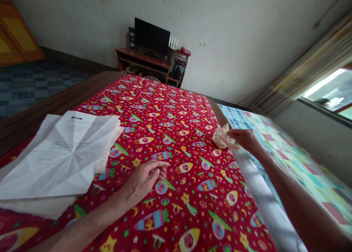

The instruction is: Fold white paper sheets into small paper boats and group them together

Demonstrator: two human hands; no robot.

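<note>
My right hand (243, 137) pinches the edge of a folded, creased cream paper (223, 138) at the right side of the red patterned blanket (189, 153). Several points of the paper stick up. My left hand (150, 175) rests over the middle of the blanket, its fingers loosely bent and slightly apart, with nothing in them. Left of it lies a stack of papers (63, 153). The top sheet is white with printed text and has fold lines that spread from its centre. Cream sheets show beneath it.
A brown wooden edge (68, 94) runs along the blanket's left. On the right lies a multicoloured checked cover (286, 145) beyond a shiny grey strip (255, 182). A desk (143, 58) with a monitor (152, 36) and speakers stands by the far wall. A curtained window is at right.
</note>
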